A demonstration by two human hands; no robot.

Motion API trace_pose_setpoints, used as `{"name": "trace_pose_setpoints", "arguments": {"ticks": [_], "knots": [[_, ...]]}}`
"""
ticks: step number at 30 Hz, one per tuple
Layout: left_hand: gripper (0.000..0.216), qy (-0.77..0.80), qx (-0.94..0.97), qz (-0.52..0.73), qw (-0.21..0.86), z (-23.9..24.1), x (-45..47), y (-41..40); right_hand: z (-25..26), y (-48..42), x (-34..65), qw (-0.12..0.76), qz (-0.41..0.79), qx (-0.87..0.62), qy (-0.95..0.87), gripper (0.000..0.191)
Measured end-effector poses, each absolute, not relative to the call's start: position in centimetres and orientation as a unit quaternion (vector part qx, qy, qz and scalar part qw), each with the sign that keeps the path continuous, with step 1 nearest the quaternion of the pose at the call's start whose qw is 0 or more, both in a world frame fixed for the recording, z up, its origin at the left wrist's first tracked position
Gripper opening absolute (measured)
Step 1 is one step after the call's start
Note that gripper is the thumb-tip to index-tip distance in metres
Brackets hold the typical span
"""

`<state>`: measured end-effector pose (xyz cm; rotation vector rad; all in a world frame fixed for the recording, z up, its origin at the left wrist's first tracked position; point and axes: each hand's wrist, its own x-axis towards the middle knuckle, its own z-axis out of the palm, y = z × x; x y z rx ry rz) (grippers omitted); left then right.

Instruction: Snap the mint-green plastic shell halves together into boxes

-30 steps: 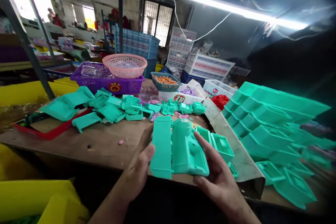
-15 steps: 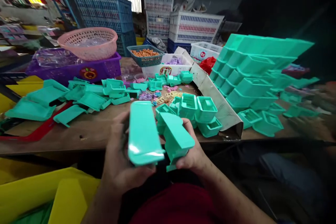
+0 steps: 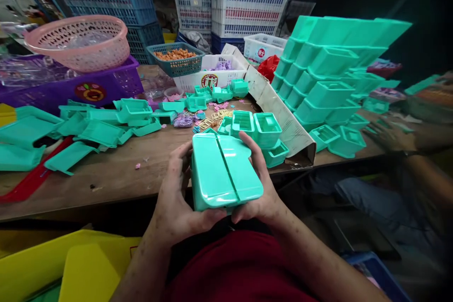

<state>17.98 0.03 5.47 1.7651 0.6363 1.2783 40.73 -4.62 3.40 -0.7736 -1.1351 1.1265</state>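
Head view, left hand: our left hand (image 3: pixel 177 198) is wrapped round the left side of the teal plastic box (image 3: pixel 224 177), fingers curled close, thumb under the near edge.
Head view, right hand: our right hand (image 3: pixel 262 193) clasps the right side, fingers (image 3: pixel 253 151) bent over the far corner, gripping firmly.
Where the box is: held up between both hands, just in front of the wooden table (image 3: pixel 116 179) edge and above the red shirt (image 3: pixel 240 269); its two halves meet along a centre seam.
Around it: small teal tubs (image 3: pixel 267 130) sit just behind our fingers, flat teal lids (image 3: pixel 102 132) lie scattered to the left, and a tall stack of teal trays (image 3: pixel 329 71) rises on the right. Another person's hand (image 3: pixel 387 134) rests at the far right.
Change: half a second ago we held two separate pieces apart, one per hand; now they're closed together into one box, and we're looking lower.
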Motion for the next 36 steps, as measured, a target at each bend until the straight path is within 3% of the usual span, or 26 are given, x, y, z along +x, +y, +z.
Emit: {"name": "trace_pose_setpoints", "arguments": {"ticks": [5,9,13,19,25,31,36], "knots": [[0.106,0.190,0.718,0.534,0.404,5.9,19.2,0.7,3.9,-5.9,41.8,0.643,0.463,-0.349,-0.501,0.171],[0.110,0.193,0.722,0.528,0.404,6.0,20.1,0.7,4.9,-6.9,42.3,0.638,0.440,-0.391,-0.496,0.179],[0.103,0.154,0.725,0.537,0.403,6.2,20.7,0.2,5.5,-7.5,42.5,0.648,0.421,-0.394,-0.498,0.172],[0.113,0.178,0.723,0.524,0.413,6.2,20.6,-0.3,5.7,-8.0,42.5,0.657,0.398,-0.401,-0.499,0.177],[0.109,0.167,0.732,0.530,0.394,6.1,20.3,-0.1,5.6,-7.8,42.2,0.661,0.407,-0.371,-0.510,0.166],[0.106,0.138,0.723,0.480,0.478,5.9,19.8,-0.1,4.6,-8.0,42.5,0.662,0.431,-0.338,-0.511,0.164],[0.107,0.117,0.736,0.472,0.471,6.0,20.2,-0.1,4.3,-8.7,43.2,0.664,0.430,-0.342,-0.506,0.164]]}}
